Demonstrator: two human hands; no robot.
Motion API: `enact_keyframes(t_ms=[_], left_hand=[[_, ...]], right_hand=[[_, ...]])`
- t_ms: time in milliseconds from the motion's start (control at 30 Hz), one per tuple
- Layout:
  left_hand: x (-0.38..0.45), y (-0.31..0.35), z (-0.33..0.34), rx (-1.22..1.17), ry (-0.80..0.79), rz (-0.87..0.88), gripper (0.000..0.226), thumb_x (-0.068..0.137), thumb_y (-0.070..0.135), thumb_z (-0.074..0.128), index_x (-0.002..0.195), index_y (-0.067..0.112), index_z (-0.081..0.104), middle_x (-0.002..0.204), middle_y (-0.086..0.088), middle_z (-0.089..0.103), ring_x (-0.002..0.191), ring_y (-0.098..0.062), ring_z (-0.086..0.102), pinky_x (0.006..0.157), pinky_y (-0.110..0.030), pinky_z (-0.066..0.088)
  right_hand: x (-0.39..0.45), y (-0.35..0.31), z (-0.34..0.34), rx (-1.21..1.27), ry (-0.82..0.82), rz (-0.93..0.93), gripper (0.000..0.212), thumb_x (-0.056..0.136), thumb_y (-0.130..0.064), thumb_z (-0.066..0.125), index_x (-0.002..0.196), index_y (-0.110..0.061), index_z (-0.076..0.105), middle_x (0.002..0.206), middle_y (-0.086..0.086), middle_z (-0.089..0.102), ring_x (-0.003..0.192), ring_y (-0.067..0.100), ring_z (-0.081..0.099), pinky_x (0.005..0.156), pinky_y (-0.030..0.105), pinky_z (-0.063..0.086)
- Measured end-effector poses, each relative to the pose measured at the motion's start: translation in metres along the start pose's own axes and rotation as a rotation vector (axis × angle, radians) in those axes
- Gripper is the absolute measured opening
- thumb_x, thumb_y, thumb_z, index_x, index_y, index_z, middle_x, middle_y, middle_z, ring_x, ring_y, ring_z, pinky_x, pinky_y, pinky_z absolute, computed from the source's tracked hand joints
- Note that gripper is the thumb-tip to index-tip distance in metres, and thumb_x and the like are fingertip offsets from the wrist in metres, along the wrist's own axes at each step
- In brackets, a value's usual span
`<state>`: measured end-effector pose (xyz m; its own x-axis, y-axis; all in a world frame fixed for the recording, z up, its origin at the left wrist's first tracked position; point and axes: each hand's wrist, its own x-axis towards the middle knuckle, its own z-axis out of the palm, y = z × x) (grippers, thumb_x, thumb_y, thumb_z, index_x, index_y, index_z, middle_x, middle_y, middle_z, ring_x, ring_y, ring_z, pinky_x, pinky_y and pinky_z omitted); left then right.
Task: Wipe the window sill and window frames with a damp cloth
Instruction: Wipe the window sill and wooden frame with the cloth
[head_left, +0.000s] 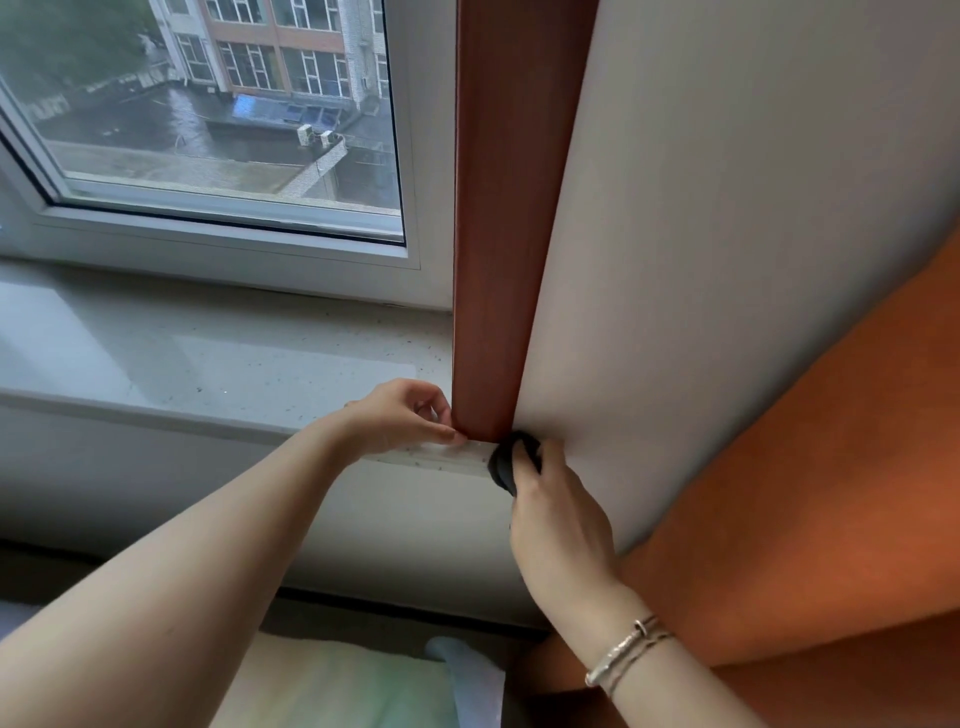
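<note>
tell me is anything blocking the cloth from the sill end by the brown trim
Nothing visible does. The right hand grips the dark cloth right at the window sill edge, below the brown trim. The left hand rests just left of it.

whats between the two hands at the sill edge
Head view: between left hand and right hand gripping the dark cloth lie the sill edge and wooden trim.

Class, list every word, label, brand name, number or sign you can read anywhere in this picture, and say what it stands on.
None can be read.
The speckled pale stone window sill, white plastic window frame, reddish-brown wooden trim and bunched dark cloth in the right hand carry no writing.
The silver bracelet shows no legible marking.
The buildings outside show no legible signs.
</note>
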<state>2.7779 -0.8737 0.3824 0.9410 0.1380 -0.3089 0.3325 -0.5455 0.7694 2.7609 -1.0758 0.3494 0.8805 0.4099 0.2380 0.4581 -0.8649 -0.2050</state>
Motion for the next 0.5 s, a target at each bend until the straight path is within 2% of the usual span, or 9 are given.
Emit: enact_keyframes(t_ms=[100, 200, 233, 300, 367, 433, 500], left_hand=[[0.001, 0.003, 0.000, -0.015, -0.018, -0.006, 0.030, 0.072, 0.022, 0.080, 0.057, 0.024, 0.055, 0.063, 0.002, 0.050, 0.063, -0.013, 0.046, 0.057, -0.023, 0.040], [-0.001, 0.005, -0.001, -0.027, -0.043, -0.002, 0.029, 0.075, 0.020, 0.079, 0.060, 0.021, 0.053, 0.063, 0.001, 0.049, 0.062, -0.012, 0.044, 0.053, -0.019, 0.039], [-0.001, 0.006, -0.002, -0.031, -0.051, -0.001, 0.030, 0.075, 0.020, 0.079, 0.060, 0.021, 0.053, 0.063, 0.001, 0.049, 0.062, -0.012, 0.044, 0.052, -0.018, 0.038], [-0.002, 0.006, -0.002, -0.043, -0.066, 0.002, 0.030, 0.075, 0.020, 0.079, 0.060, 0.021, 0.053, 0.064, 0.000, 0.049, 0.062, -0.013, 0.043, 0.053, -0.018, 0.038], [-0.001, 0.005, -0.002, -0.047, -0.069, 0.006, 0.030, 0.075, 0.021, 0.079, 0.059, 0.021, 0.053, 0.064, 0.000, 0.048, 0.063, -0.014, 0.043, 0.054, -0.020, 0.037], [-0.001, 0.003, -0.002, -0.054, -0.066, 0.010, 0.031, 0.074, 0.021, 0.079, 0.059, 0.022, 0.053, 0.063, 0.000, 0.047, 0.063, -0.014, 0.042, 0.054, -0.021, 0.037], [-0.001, 0.002, -0.001, -0.057, -0.059, 0.013, 0.032, 0.074, 0.022, 0.080, 0.058, 0.023, 0.052, 0.062, 0.000, 0.045, 0.062, -0.013, 0.041, 0.053, -0.020, 0.036]], right_hand=[[0.002, -0.002, -0.005, -0.027, -0.022, -0.006, 0.059, 0.054, -0.006, 0.075, 0.111, -0.016, 0.067, 0.096, 0.004, 0.058, 0.061, 0.019, 0.061, 0.038, 0.026, 0.040], [-0.002, 0.010, -0.010, -0.070, -0.084, -0.019, 0.060, 0.076, -0.009, 0.061, 0.133, -0.022, 0.050, 0.117, 0.003, 0.049, 0.078, 0.022, 0.060, 0.049, 0.032, 0.042], [-0.005, 0.015, -0.011, -0.074, -0.083, -0.015, 0.061, 0.077, -0.009, 0.061, 0.135, -0.023, 0.048, 0.119, 0.003, 0.048, 0.078, 0.022, 0.059, 0.048, 0.032, 0.040], [-0.010, 0.026, -0.012, -0.124, -0.063, 0.022, 0.066, 0.061, -0.008, 0.076, 0.124, -0.020, 0.060, 0.106, 0.002, 0.055, 0.061, 0.020, 0.057, 0.040, 0.026, 0.028], [-0.010, 0.028, -0.007, -0.159, -0.025, 0.020, 0.068, 0.051, -0.006, 0.081, 0.117, -0.016, 0.066, 0.097, 0.002, 0.059, 0.052, 0.018, 0.055, 0.038, 0.023, 0.022], [-0.007, 0.015, -0.003, -0.107, -0.037, -0.011, 0.062, 0.058, -0.008, 0.076, 0.119, -0.015, 0.064, 0.100, 0.000, 0.060, 0.057, 0.019, 0.059, 0.039, 0.026, 0.033], [-0.005, -0.001, -0.002, -0.088, -0.048, -0.029, 0.065, 0.054, -0.012, 0.078, 0.118, -0.013, 0.065, 0.101, -0.001, 0.063, 0.059, 0.017, 0.061, 0.040, 0.024, 0.040]])
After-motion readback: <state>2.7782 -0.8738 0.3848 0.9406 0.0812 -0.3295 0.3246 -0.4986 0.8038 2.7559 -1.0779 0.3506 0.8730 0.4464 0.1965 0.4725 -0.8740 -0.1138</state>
